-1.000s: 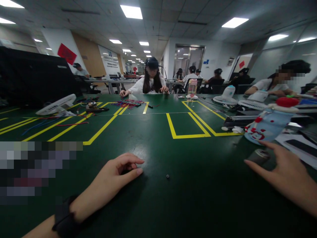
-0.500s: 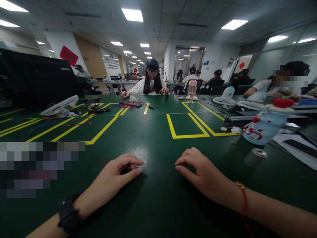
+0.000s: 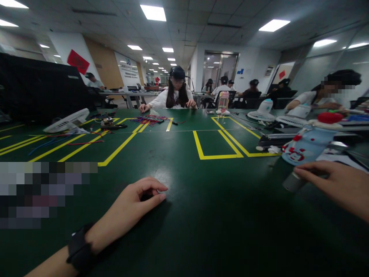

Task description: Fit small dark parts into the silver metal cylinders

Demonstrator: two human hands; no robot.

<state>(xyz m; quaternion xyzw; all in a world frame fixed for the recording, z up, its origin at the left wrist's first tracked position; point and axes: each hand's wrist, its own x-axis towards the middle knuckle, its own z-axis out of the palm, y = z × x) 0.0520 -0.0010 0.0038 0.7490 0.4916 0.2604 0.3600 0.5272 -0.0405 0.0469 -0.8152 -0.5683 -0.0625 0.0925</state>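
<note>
My left hand [image 3: 144,196] rests low over the green table [image 3: 184,234], its fingers loosely curled and the thumb apart from the index finger. Nothing is in it, and a black band circles its wrist. Far to the right, my right hand [image 3: 334,179] has its fingers and thumb bent over the upper end of a small grey metal cylinder [image 3: 292,183]. That cylinder lies tilted at the table surface, its far end face hidden by my fingers. Just behind it stands a light blue bottle [image 3: 302,146] with a red top.
Yellow tape [image 3: 221,157] marks out areas on the table. A white fan [image 3: 67,121] and a bundle of coloured wires [image 3: 151,120] lie toward the back left. More white fans [image 3: 261,111] stand back right. Across the table sits a person [image 3: 176,92]; another leans in at right.
My right hand has moved right from the middle of the table to the metal cylinder and closed on it. My left hand has stayed in place.
</note>
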